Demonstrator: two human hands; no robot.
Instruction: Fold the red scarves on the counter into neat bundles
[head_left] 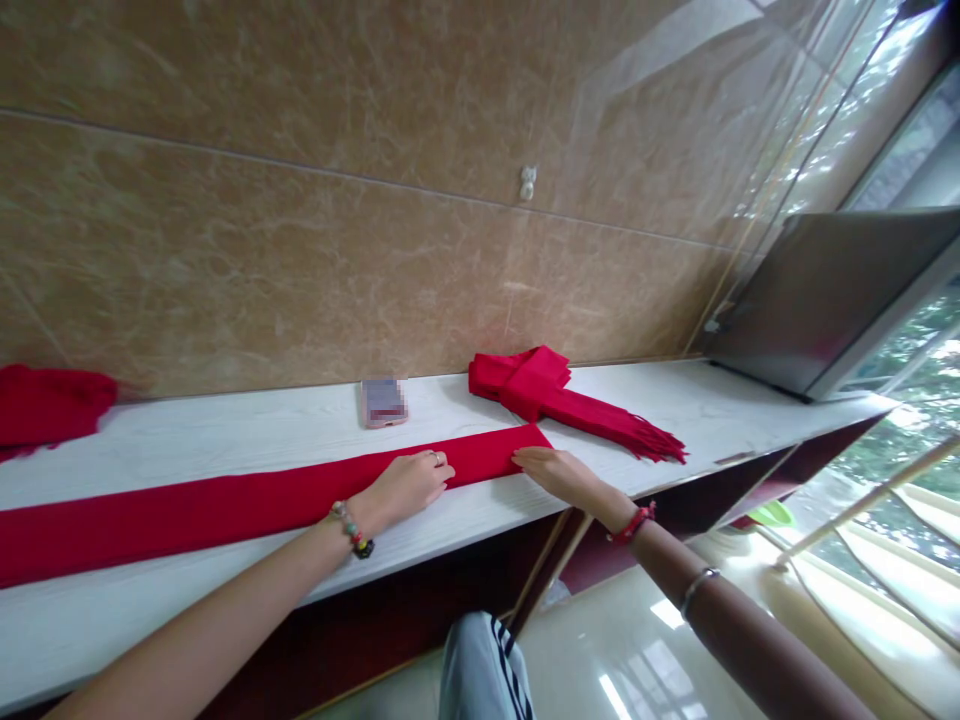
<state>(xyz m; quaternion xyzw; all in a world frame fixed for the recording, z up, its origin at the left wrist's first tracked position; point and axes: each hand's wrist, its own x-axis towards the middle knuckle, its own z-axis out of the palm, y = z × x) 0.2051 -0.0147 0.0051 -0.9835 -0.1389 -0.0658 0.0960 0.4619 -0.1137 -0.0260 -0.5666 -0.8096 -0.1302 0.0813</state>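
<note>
A long red scarf, folded into a flat band, lies along the white counter and runs out of view at the left. My left hand rests on its near edge, fingers curled and closed on the cloth; a ring and a beaded bracelet are on this side. At the scarf's right end, my right hand has its fingers pressed together on the corner of the fabric. Behind that end, a second red scarf is folded into a crossed bundle, its fringe pointing right.
A phone lies on the white counter near the tiled wall. More red cloth is bunched at the far left. A dark grey box-like appliance stands at the right end by the window. My knee is below the counter edge.
</note>
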